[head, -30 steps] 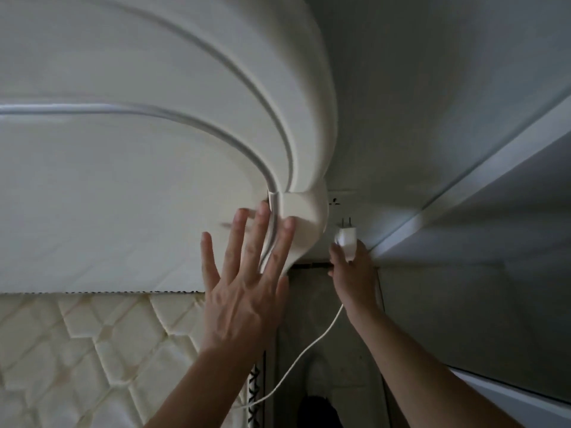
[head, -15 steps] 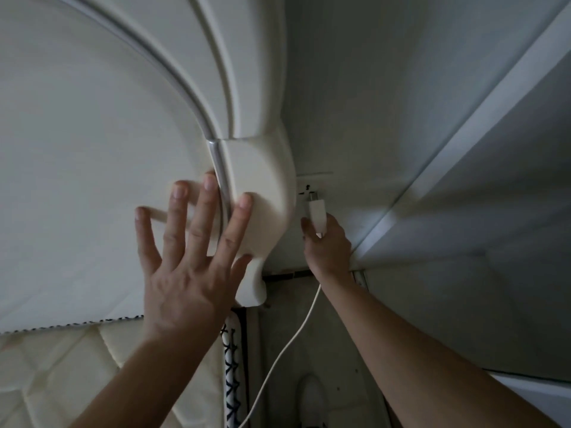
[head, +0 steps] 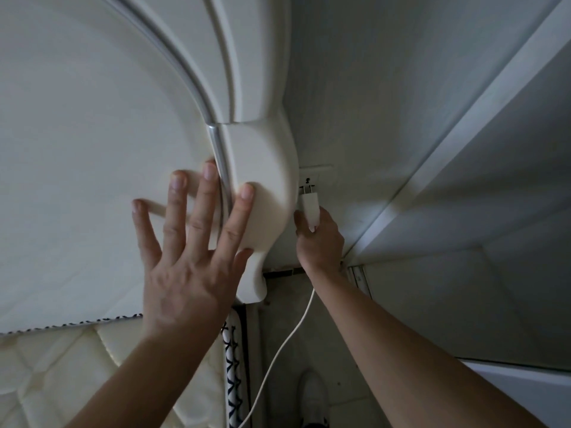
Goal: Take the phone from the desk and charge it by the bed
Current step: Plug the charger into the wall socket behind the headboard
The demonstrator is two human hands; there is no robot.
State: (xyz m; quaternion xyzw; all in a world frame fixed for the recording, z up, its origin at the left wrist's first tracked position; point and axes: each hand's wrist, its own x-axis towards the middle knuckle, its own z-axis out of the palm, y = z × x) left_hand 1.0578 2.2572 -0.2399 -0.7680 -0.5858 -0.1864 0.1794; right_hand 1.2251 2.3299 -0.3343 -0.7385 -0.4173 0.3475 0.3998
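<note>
My right hand (head: pixel 319 239) grips a white charger plug (head: pixel 310 204), its two metal prongs pointing at the wall socket (head: pixel 312 177) just right of the headboard. The prong tips sit at the socket's lower edge; I cannot tell whether they are in. A white cable (head: pixel 287 338) runs down from the plug into the gap beside the bed. My left hand (head: pixel 188 245) lies flat with fingers spread against the cream headboard (head: pixel 256 162), on its curved side post. The phone is not in view.
A quilted mattress (head: pixel 61 372) fills the lower left, with a patterned edge strip (head: pixel 231 359). A narrow floor gap lies between bed and wall, with a white shoe (head: pixel 313 393) in it. A white wall trim (head: pixel 448 143) runs diagonally on the right.
The view has swung closer to the headboard post and socket. My right hand has brought the plug up to the socket. My left hand stays pressed on the headboard.
</note>
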